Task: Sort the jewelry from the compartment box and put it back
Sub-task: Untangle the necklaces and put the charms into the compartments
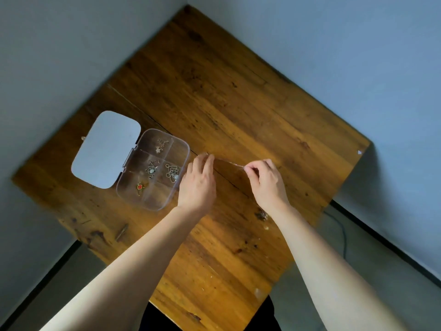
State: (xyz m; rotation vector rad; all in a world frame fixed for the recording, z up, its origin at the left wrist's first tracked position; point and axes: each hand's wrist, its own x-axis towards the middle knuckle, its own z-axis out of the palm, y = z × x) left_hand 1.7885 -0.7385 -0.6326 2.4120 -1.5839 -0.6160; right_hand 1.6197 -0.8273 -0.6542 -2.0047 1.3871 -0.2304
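A clear plastic compartment box (181,149) lies open on the wooden table, its lid (106,149) flipped flat to the left. Several compartments hold jewelry: a small gold piece (161,145) at the top, a silver pendant with a pale stone (152,170), a coiled chain (172,173), and a piece with a red stone (139,186). Just right of the box, my left hand (198,182) and my right hand (267,180) each pinch one end of a thin chain (230,162), stretched between them just above the table.
The wooden table (238,103) stands in a corner between blue-grey walls. Its right edge and near edge drop to the floor, where a dark cable (342,231) runs. Small specks and marks dot the wood near my right wrist.
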